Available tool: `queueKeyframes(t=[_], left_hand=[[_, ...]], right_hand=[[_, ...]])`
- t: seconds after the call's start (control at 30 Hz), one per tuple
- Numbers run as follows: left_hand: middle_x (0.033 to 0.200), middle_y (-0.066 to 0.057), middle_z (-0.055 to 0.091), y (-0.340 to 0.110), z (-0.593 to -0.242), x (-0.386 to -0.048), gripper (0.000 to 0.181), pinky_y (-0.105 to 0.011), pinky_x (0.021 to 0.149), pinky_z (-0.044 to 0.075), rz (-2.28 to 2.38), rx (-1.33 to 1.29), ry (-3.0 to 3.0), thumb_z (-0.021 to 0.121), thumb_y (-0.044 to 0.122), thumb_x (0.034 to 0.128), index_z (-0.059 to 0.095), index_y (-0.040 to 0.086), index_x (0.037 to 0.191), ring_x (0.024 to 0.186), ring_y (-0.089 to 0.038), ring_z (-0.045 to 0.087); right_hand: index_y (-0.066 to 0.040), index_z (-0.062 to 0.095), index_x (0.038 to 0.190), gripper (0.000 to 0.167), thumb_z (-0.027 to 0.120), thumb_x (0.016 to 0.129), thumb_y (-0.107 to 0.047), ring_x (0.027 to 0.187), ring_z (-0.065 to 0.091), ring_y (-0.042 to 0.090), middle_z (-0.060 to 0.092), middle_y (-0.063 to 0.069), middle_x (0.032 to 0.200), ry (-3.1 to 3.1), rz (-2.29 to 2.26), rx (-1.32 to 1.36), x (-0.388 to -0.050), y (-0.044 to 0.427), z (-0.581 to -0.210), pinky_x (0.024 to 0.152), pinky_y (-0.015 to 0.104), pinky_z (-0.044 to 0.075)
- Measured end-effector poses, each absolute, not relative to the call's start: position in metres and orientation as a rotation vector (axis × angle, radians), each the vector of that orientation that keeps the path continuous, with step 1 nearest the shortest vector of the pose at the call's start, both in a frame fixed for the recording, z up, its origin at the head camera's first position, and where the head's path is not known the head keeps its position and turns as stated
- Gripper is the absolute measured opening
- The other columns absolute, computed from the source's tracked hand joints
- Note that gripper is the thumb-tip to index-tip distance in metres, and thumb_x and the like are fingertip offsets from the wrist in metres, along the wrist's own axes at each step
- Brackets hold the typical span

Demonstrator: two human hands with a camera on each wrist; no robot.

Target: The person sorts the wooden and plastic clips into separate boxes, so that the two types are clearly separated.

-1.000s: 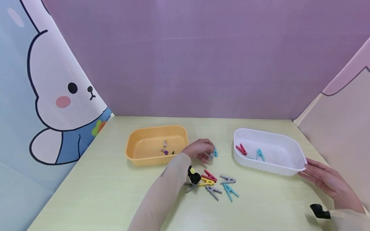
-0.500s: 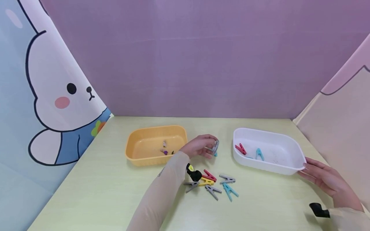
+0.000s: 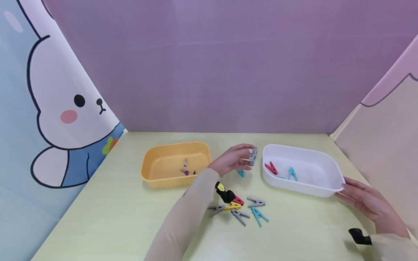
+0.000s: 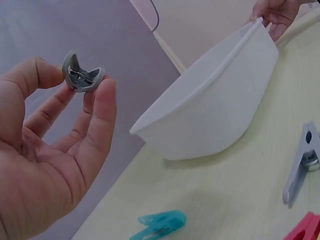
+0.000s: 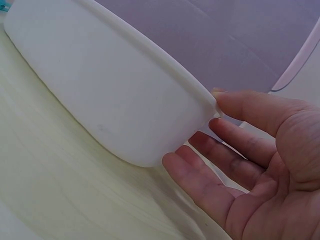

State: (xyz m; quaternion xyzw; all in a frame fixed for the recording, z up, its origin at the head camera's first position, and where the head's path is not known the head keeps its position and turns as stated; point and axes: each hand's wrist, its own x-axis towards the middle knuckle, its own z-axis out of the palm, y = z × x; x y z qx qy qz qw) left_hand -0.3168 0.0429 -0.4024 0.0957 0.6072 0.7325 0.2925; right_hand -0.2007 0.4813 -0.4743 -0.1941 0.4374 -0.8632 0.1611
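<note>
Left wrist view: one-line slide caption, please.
Left hand pinching a gray clip near a white tub, whose far end the right hand holds.

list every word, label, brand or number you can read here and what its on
None can be read.
Left sleeve: small dark mark, too small to read.
Black wrist device: yellow patch, too small to tell if it bears writing.
White bin: faint marks inside, too blurred to make out.

On the table, 1 clothespin lay between the left tray and right tray, 6 more clothespins in front.
</note>
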Motion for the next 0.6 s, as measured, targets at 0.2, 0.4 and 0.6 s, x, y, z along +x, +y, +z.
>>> queueKeyframes(t=[0.2,0.4,0.6], left_hand=[[0.109,-0.008,0.065,0.057,-0.397,-0.316,0.037,-0.035,0.081,0.061,1.993,0.284,1.568,0.055,0.004,0.0995,0.061,0.014,0.135,0.083,-0.023,0.066],[0.115,-0.008,0.065,0.074,-0.396,-0.316,0.041,-0.037,0.090,0.057,2.028,0.307,1.514,0.054,0.002,0.0996,0.059,0.013,0.139,0.089,-0.023,0.065],[0.118,-0.009,0.064,0.090,-0.395,-0.313,0.042,-0.040,0.098,0.053,2.044,0.295,1.478,0.054,0.000,0.0994,0.059,0.011,0.139,0.092,-0.022,0.065]], right_hand=[[-0.001,0.065,0.128,0.052,0.022,0.103,0.014,0.112,0.066,0.028,0.067,0.016,0.122,1.257,-2.467,-0.541,-0.200,0.480,-0.473,0.095,0.039,0.054],[-0.002,0.067,0.126,0.052,0.023,0.103,0.013,0.110,0.067,0.027,0.069,0.015,0.120,1.292,-2.478,-0.493,-0.199,0.479,-0.472,0.093,0.038,0.055],[-0.002,0.067,0.126,0.052,0.023,0.103,0.014,0.110,0.067,0.027,0.069,0.015,0.120,1.301,-2.477,-0.501,-0.199,0.478,-0.472,0.093,0.038,0.056]])
